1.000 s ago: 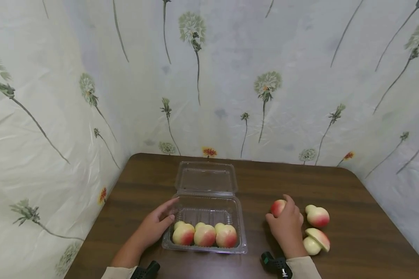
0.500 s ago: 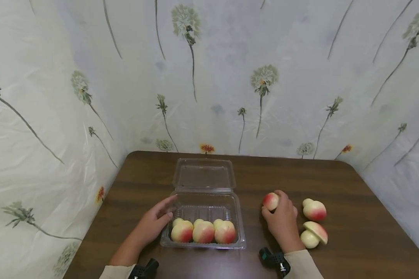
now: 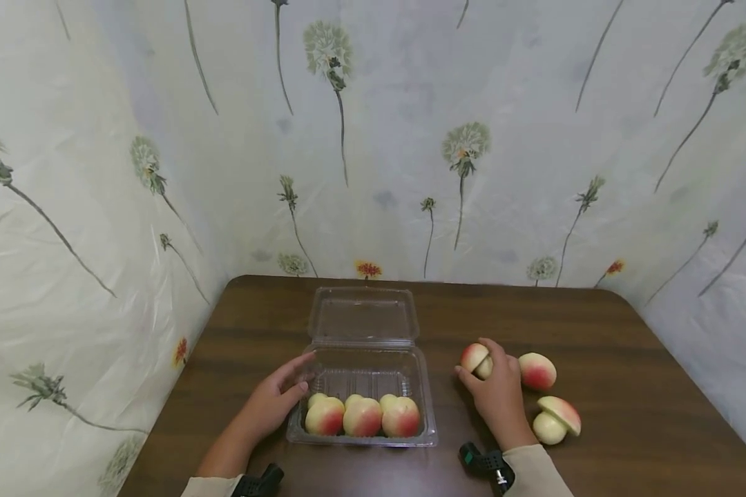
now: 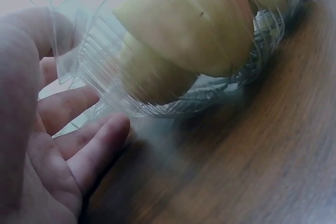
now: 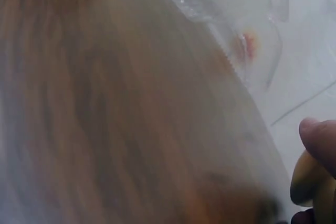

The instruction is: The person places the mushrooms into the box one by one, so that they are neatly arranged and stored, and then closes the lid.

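The red-and-cream mushroom-shaped toy peach [image 3: 476, 358] sits pinched in the right hand [image 3: 499, 399], just off the dark wooden tabletop [image 3: 628, 386]. It looks light, smooth, perhaps slippery; grip the cap. The left hand [image 3: 272, 402], fingers relaxed, steadies the clear plastic clamshell box [image 3: 362, 324].

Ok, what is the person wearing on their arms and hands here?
Both hands are bare: no gloves or rings show. The left hand and right hand emerge from light beige long sleeves. At each wrist sits a small black camera unit; the right one has a teal-green part, the left one looks plain black.
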Demonstrator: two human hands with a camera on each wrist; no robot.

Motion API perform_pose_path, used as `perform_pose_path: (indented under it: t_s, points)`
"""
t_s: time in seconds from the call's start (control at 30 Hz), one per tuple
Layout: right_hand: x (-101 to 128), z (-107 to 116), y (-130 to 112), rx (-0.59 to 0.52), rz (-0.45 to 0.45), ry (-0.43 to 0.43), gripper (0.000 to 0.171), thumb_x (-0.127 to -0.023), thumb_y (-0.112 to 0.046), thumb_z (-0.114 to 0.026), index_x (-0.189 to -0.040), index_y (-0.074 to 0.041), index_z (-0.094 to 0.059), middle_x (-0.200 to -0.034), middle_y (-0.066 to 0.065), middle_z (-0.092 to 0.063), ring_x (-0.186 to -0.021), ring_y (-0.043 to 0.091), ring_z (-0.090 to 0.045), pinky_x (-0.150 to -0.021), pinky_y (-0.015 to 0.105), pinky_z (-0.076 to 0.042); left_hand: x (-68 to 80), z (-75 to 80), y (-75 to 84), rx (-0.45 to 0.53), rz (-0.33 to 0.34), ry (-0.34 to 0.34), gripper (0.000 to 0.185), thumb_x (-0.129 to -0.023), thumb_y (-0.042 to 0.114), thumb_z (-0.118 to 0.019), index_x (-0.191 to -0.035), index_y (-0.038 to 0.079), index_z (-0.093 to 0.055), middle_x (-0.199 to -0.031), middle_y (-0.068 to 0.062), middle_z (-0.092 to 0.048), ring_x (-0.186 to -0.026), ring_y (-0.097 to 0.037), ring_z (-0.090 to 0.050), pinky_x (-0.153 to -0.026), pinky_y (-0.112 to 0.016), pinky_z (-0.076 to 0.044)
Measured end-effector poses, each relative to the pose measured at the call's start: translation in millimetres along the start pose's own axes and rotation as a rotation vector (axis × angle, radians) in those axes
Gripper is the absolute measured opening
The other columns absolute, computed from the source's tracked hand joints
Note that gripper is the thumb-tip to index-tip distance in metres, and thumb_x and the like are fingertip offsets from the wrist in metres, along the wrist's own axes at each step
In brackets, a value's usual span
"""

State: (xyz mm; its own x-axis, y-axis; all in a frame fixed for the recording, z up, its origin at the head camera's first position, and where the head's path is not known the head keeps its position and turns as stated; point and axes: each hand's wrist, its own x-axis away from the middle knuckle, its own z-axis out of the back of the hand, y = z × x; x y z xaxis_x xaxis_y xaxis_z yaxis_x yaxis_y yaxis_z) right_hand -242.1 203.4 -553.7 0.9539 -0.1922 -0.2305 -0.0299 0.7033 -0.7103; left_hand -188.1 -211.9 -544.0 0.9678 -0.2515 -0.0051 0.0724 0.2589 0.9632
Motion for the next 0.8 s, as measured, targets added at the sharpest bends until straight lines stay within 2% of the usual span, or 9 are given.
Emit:
perform_pose_path:
  t_s: [0.13, 0.3, 0.43, 0.53, 0.63, 0.8]
  points:
    - [-1, -3, -3, -0.02, -0.011, -0.013, 0.075, -0.076, -0.042, -0.08, -0.139, -0.02, -0.045, -0.124, 0.021, -0.045, -0.112, 0.033, -0.042, -0.085, 0.048, -0.042, 0.2, 0.5, -0.5, 0.012, -0.006, -0.003, 0.05, -0.099, 0.014, -0.052, -0.146, 0.025, -0.04, -0.149, 0.003, -0.041, -0.13, -0.023, -0.049, -0.096, -0.025, -0.045]
    - [-2, -8, -7, -0.093, 0.029, 0.008, 0.066, -0.079, -0.035, -0.077, -0.135, -0.017, -0.049, -0.124, 0.015, -0.049, -0.108, 0.027, -0.045, -0.083, 0.043, -0.041, -0.2, 2.7, -1.3, 0.006, -0.027, 0.005, 0.05, -0.099, 0.013, -0.052, -0.146, 0.022, -0.04, -0.151, 0.002, -0.039, -0.13, -0.027, -0.049, -0.094, -0.028, -0.047]
    - [1, -11, -9, -0.157, 0.052, 0.006, 0.054, -0.085, -0.027, -0.069, -0.135, -0.017, -0.049, -0.127, 0.009, -0.052, -0.099, 0.022, -0.049, -0.078, 0.037, -0.042, 4.3, 2.0, -4.3, 0.012, 0.003, 0.017, 0.049, -0.099, 0.012, -0.053, -0.145, 0.023, -0.042, -0.151, 0.004, -0.038, -0.13, -0.024, -0.049, -0.093, -0.025, -0.046]
    - [2, -12, -9, -0.161, 0.052, 0.01, 0.052, -0.087, -0.027, -0.067, -0.135, -0.018, -0.049, -0.127, 0.007, -0.053, -0.094, 0.021, -0.05, -0.075, 0.035, -0.042, 6.6, 1.5, -5.5, 0.027, 0.012, 0.026, 0.049, -0.099, 0.013, -0.053, -0.145, 0.023, -0.042, -0.15, 0.005, -0.039, -0.129, -0.023, -0.05, -0.094, -0.023, -0.046]
    - [1, -11, -9, -0.145, 0.051, 0.035, 0.053, -0.085, -0.031, -0.07, -0.133, -0.019, -0.051, -0.124, 0.006, -0.055, -0.092, 0.021, -0.05, -0.073, 0.036, -0.042, 5.4, 1.2, -5.7, 0.029, -0.015, 0.015, 0.048, -0.099, 0.013, -0.053, -0.145, 0.021, -0.041, -0.151, 0.003, -0.039, -0.13, -0.025, -0.049, -0.095, -0.022, -0.044]
    - [3, -8, -10, -0.139, 0.028, 0.063, 0.056, -0.079, -0.038, -0.076, -0.129, -0.024, -0.055, -0.118, 0.009, -0.053, -0.1, 0.022, -0.048, -0.074, 0.037, -0.04, 0.7, 1.0, -3.0, 0.028, -0.055, -0.015, 0.049, -0.1, 0.012, -0.051, -0.147, 0.017, -0.039, -0.151, -0.002, -0.038, -0.131, -0.029, -0.047, -0.096, -0.021, -0.043]
